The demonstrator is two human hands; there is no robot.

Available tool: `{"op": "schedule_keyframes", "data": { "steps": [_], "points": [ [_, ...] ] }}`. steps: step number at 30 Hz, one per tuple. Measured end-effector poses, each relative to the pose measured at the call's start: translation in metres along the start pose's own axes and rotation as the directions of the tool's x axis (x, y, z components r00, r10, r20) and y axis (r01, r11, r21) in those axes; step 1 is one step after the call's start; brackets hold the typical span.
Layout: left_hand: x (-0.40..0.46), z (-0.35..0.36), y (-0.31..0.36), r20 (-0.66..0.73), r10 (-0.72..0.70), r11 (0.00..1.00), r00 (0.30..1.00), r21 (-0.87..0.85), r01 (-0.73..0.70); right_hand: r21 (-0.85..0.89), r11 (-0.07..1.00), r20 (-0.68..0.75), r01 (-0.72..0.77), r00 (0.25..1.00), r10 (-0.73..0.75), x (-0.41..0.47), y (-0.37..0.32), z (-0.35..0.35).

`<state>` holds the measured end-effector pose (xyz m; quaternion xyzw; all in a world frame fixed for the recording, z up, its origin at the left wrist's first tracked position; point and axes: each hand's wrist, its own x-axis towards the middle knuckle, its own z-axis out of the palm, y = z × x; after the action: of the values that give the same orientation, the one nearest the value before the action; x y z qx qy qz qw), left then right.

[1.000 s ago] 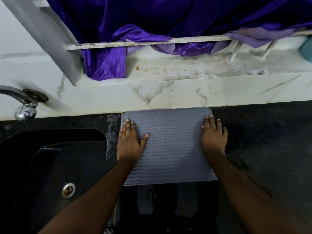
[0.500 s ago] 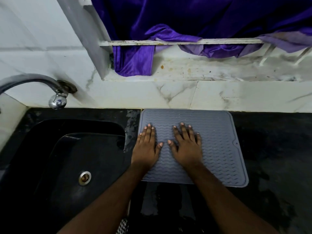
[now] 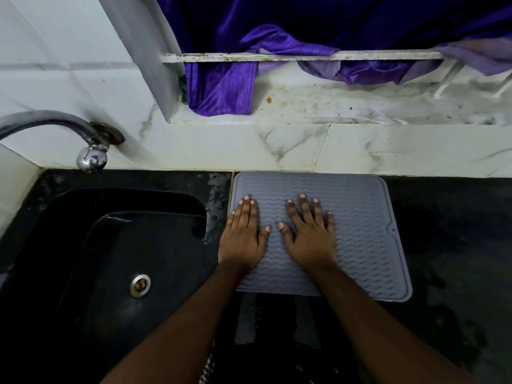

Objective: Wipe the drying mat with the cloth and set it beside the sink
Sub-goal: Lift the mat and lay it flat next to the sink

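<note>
Countertop (image 3: pixel 454 245): mat (image 3: pixel 360 234) crosswise (seemingly flat).

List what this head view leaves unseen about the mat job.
- Cloth: nowhere in the head view.
- Drying mat under the left hand and right hand: hidden by the palms.
- Tap spout: cut off by the left edge.
- Mat wetness: too dim to tell.

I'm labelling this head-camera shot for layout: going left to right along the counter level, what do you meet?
Sink with its drain → left hand on the left edge of the drying mat → right hand flat on the mat → bare dark counter.
</note>
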<state>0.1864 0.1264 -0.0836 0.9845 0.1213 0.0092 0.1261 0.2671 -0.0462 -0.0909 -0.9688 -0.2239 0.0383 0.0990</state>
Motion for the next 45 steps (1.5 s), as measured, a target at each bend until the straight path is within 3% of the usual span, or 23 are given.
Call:
{"op": "schedule_keyframes", "data": {
  "steps": [18,23,27,33,45],
  "points": [
    [-0.004,-0.004,0.006,-0.013,-0.025,0.999,1.000,-0.039,0.025,-0.032,0.999,0.036,0.017,0.999,-0.016,0.004,0.000,-0.004],
    [-0.040,-0.021,0.018,-0.052,-0.042,0.984,0.998,-0.177,0.033,-0.070,0.997,0.111,-0.023,0.993,0.031,-0.008,-0.021,-0.022],
    [-0.092,-0.031,0.013,-0.086,-0.044,0.990,0.995,-0.137,0.032,0.002,0.999,0.091,0.050,0.995,-0.050,-0.059,-0.058,-0.030],
    [-0.139,-0.028,-0.002,0.034,-0.065,0.991,0.997,-0.113,0.068,0.036,0.995,0.282,0.094,0.954,-0.101,-0.107,-0.071,-0.019],
    [-0.141,-0.007,0.002,0.098,-0.103,0.992,0.990,-0.060,0.109,0.048,0.987,0.386,0.151,0.909,-0.158,-0.096,-0.056,-0.027]
  ]
}}
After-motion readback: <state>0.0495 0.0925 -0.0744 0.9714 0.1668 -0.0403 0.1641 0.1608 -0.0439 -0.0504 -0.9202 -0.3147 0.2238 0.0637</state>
